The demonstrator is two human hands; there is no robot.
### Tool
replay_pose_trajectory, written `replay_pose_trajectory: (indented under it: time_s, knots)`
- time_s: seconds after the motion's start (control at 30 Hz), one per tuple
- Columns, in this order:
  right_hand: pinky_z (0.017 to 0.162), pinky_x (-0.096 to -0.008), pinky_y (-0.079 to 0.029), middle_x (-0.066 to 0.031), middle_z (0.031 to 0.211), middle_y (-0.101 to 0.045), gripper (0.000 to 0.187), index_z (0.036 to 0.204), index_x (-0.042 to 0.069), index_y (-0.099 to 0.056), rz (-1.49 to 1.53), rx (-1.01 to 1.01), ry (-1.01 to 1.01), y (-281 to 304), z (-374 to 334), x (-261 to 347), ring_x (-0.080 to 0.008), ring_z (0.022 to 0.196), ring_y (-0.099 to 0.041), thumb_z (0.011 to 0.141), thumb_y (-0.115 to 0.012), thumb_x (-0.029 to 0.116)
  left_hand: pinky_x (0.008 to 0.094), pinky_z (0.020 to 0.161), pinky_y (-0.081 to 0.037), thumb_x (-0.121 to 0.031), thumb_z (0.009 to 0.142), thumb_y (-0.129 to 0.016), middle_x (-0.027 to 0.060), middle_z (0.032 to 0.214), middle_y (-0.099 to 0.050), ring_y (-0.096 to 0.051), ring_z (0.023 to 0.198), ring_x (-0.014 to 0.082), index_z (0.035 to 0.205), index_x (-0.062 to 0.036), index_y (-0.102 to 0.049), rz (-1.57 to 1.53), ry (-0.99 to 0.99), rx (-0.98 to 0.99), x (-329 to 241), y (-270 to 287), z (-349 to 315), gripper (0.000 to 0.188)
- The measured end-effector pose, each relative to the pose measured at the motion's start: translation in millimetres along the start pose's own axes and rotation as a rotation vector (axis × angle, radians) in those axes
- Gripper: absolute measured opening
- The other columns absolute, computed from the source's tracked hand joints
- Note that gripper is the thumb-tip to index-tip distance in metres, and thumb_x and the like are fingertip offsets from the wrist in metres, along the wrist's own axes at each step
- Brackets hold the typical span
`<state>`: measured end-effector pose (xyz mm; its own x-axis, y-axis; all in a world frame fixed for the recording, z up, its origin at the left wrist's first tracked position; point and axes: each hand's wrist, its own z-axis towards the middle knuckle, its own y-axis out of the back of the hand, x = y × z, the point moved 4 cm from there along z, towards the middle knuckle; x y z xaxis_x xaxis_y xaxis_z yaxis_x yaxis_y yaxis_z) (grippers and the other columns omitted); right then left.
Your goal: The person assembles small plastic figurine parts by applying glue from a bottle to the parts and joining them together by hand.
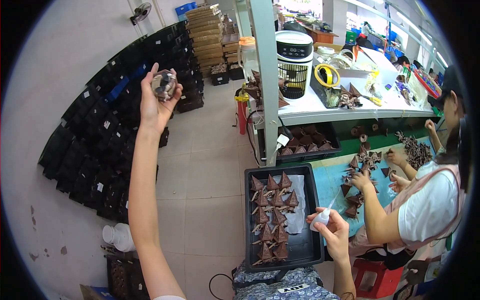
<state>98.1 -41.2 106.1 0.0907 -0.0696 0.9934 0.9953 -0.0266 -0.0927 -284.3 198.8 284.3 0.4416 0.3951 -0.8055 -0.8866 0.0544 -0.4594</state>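
My left hand (156,111) is raised at the upper left, its fingers curled round a small roundish thing (164,85) with dark, brown and pale patches; I cannot make out its kind. At the lower right, my right hand (338,236) grips a small white squeeze bottle (321,219) with a long thin nozzle pointing up. Just left of that hand is a black plastic tray (305,256). Rows of dark brown pyramid-shaped pieces (266,233) with small light brown bits stand in it, partly on a white sheet (297,215).
To the right a seated co-worker (425,215) handles brown pieces on a blue work surface (327,175). Stacked black crates (95,145) line the left wall. A white shelf post (270,90) rises behind the tray, near another crate of pyramids (307,140). A red stool (377,277) stands lower right.
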Motion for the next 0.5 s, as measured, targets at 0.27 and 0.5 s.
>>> replay_pose_trajectory:
  time_s: [0.27, 0.5]
  knots:
    - [0.084, -0.0294, -0.052, -0.0162, 0.102, -0.067, 0.038, 0.118, -0.006, -0.052, -0.050, -0.013, -0.044, 7.0, -22.0, 9.5, -0.0199, 0.094, -0.066, 0.083, -0.065, -0.004, 0.0298, 0.066, -0.055, -0.048, 0.097, -0.039, 0.0065, 0.089, -0.064, -0.065, 0.073, 0.0228, 0.122, -0.0037, -0.052, -0.248, 0.793, 0.318, 114.0, -64.7, -152.7, 0.053]
    - [0.071, -0.0244, -0.053, -0.0132, 0.088, -0.071, 0.027, 0.105, -0.007, -0.061, -0.114, -0.059, -0.062, 21.2, -44.1, 34.3, -0.0144, 0.079, -0.067, 0.081, -0.069, 0.001, 0.0316, 0.062, -0.054, -0.047, 0.101, -0.030, 0.0110, 0.090, -0.061, -0.064, 0.076, 0.0240, 0.123, -0.0016, -0.049, -0.569, 1.278, 0.399, 180.0, -107.1, -274.4, 0.054]
